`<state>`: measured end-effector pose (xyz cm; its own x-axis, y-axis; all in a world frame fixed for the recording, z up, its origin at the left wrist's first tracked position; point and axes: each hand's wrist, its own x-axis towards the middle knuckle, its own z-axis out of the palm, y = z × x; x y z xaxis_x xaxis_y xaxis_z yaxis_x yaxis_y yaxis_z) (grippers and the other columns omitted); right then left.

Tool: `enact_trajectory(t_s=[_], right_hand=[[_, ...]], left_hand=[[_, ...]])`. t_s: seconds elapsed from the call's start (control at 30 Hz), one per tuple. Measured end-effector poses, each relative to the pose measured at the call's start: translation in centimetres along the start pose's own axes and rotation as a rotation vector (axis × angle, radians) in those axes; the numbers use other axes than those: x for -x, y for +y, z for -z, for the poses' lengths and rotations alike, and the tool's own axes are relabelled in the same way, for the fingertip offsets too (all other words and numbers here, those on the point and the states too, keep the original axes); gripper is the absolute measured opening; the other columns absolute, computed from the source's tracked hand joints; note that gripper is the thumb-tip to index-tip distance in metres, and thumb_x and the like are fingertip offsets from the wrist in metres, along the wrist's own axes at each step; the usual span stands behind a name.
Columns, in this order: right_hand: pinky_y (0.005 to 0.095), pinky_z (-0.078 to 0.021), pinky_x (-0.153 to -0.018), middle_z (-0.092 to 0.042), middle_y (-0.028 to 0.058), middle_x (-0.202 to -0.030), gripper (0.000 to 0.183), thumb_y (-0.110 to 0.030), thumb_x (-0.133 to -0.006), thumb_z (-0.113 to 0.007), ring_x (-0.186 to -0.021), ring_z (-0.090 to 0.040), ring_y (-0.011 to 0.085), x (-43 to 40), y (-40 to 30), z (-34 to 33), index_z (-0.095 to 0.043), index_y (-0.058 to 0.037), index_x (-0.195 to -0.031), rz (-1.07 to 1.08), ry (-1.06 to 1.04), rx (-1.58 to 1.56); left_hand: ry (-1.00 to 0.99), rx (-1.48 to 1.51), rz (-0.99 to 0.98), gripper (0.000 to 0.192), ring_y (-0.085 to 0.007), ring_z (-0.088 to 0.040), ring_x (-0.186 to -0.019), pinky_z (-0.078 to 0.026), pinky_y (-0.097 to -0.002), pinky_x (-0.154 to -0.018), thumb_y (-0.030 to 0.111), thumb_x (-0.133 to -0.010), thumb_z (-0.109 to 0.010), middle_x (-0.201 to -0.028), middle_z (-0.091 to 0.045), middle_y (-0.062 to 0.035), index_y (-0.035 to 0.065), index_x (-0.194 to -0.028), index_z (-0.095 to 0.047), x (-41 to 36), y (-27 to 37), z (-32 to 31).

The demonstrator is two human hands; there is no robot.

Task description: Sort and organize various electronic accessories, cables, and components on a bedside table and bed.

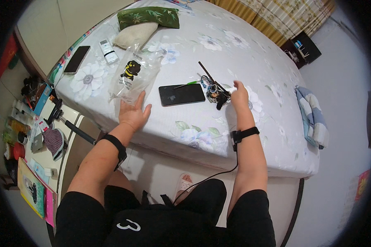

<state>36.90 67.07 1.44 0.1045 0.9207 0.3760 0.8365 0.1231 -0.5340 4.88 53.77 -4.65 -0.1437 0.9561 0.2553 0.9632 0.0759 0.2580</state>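
My left hand (132,116) lies at the near edge of a clear plastic bag (148,69) printed with a black and yellow cartoon bear. Its thumb and index finger are spread, and the other fingertips are partly behind the plastic. My right hand (240,96) is beside a tangle of small parts and wires (215,95), its fingertips partly hidden; I cannot tell whether it grips anything. A thin black rod (207,70) sticks out of that tangle. Between my hands lies a dark-screened smartphone (181,96), and a green-handled thin tool (191,83) rests across its upper edge.
The bed's flowered sheet (198,49) carries another smartphone (77,60), a white packet with a black band (108,52), a beige cushion (136,34) and a green pillow (148,17). A folded blanket (310,114) is at right. At left, a cluttered cabinet (75,123) holds a black-handled stick (79,132).
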Motion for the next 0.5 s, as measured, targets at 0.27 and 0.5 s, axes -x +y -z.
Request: enact_trajectory(t_s=[0.27,0.5], right_hand=[[0.0359,-0.0404,-0.075,-0.056,0.0196,-0.088,0.028,-0.010,-0.073,-0.046,-0.085,-0.053,0.0311,2.9,2.5,-0.5,-0.051,-0.0028,-0.100,0.033,-0.245,0.181],[0.0298,-0.0418,-0.057,-0.055,0.0114,-0.069,0.024,-0.016,-0.079,-0.043,-0.062,-0.054,0.0215,5.1,4.3,3.3,-0.052,-0.0027,-0.095,-0.049,-0.098,-0.069]], left_hand=[[0.064,-0.037,-0.030,0.052,-0.0322,-0.036,-0.108,-0.021,-0.0380,-0.094,0.042,-0.078,-0.038,-0.117,-0.044,-0.0122,0.0188,-0.124,-0.031,0.1,-0.8,-0.8],[0.030,-0.026,-0.012,0.052,-0.0309,-0.037,-0.108,-0.022,-0.0372,-0.092,0.041,-0.078,-0.038,-0.116,-0.045,-0.0124,0.0182,-0.123,-0.031,0.1,-0.2,-0.3]])
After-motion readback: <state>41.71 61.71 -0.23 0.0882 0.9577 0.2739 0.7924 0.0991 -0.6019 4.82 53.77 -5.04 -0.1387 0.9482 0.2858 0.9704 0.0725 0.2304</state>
